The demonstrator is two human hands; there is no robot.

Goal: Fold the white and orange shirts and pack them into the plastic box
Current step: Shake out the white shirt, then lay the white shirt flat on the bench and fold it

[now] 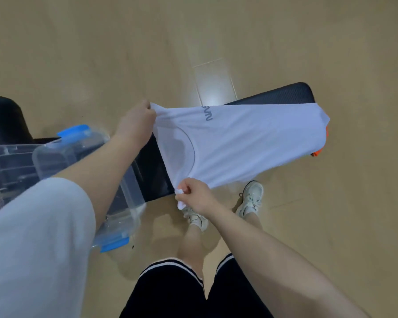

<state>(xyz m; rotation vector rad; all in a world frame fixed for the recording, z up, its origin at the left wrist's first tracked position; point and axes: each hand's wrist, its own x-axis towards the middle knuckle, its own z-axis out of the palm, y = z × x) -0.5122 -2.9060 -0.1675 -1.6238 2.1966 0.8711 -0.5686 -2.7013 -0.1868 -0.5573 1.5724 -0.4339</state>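
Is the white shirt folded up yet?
Not yet. The white shirt is spread out, pulled flat between the left hand and right hand, each pinching a shoulder.

White cotton shirt (244, 143) with grey lettering; orange shirt (317, 153) beneath; clear plastic box (126, 193) with blue clips; black padded worktop (274, 95); tan wood-grain floor (101, 53)

Loose pale-grey short sleeve (39, 237) on left arm; right arm bare. Black shorts (170, 292) w/ white stripes at hems. White lace-up sneakers (251, 198), white socks.
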